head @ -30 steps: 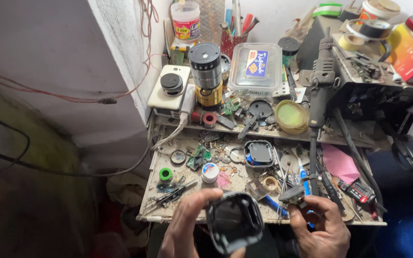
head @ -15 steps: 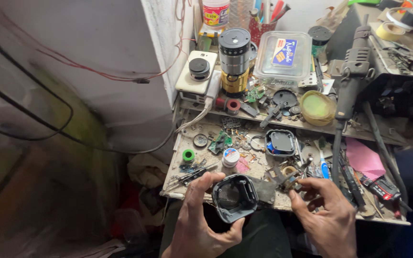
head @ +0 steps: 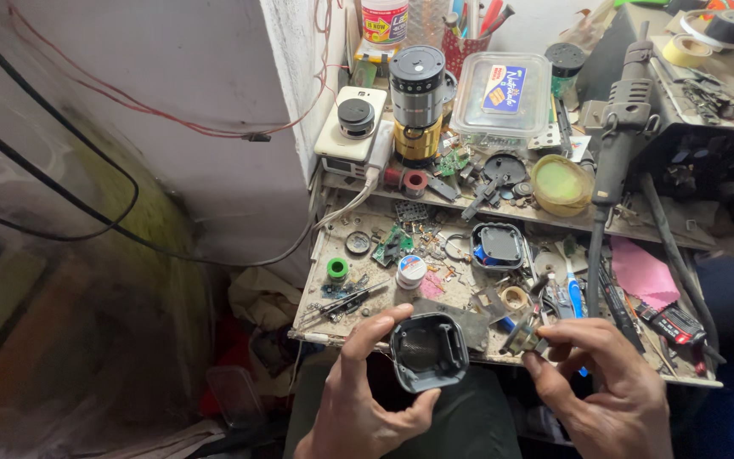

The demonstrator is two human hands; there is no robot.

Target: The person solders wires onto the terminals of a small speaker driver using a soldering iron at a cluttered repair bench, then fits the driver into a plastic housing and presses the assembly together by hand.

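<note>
Over cluttered bench (head: 384, 263) | left hand (head: 367, 399) grips hollow dark plastic shell (head: 428, 351) | right hand (head: 609, 382) pinches small metal part (head: 522, 337)

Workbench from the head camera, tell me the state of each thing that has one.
Black casing: open, hollow side up, held in left hand.
Small metal part: pinched in right hand.
Clear plastic box: lid on.
Green-yellow tub: lid on.

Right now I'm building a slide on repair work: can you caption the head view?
Left hand holds an open dark casing; right hand pinches a small metal part over a cluttered workbench.
</note>
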